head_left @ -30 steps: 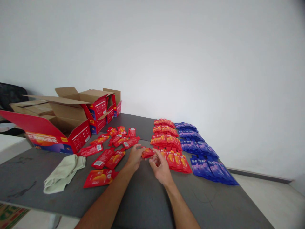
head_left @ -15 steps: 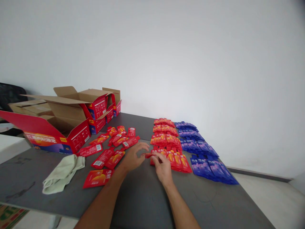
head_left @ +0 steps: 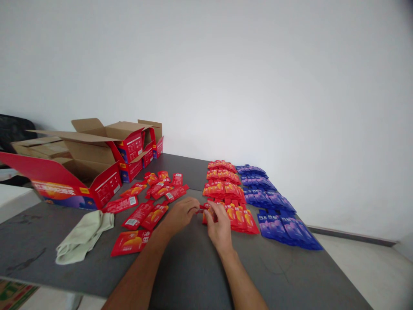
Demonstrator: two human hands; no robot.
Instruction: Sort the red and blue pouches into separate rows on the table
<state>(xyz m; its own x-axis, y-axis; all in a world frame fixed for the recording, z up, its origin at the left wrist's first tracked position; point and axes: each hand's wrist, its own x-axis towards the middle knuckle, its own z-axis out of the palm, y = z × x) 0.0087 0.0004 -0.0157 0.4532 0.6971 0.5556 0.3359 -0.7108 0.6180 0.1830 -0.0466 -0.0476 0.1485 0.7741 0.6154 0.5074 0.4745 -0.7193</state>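
Observation:
Between my two hands a small red pouch (head_left: 201, 207) is held almost edge-on, mostly hidden by fingers. My left hand (head_left: 183, 212) has its fingers closed at the pouch's left end. On the other end, the thumb and fingers of my right hand (head_left: 219, 223) pinch it. Just behind and right of my right hand lies the nearest row of overlapping red pouches (head_left: 240, 218), printed with orange fruit. Loose red pouches (head_left: 155, 215) are scattered to the left of my left hand, some showing barcodes. One red pouch (head_left: 130, 242) lies beside my left forearm.
Several rows of blue pouches (head_left: 284, 230) run along the table's right side. More red rows (head_left: 222, 188) stretch toward the wall. Open red cartons (head_left: 106, 185) stand at the back left. A pale green cloth (head_left: 82, 237) lies on the grey table (head_left: 193, 271).
My left fingers, spread apart before, have closed in on the red pouch's end. My right hand keeps its pinch with slightly shifted fingers. The view has moved a little.

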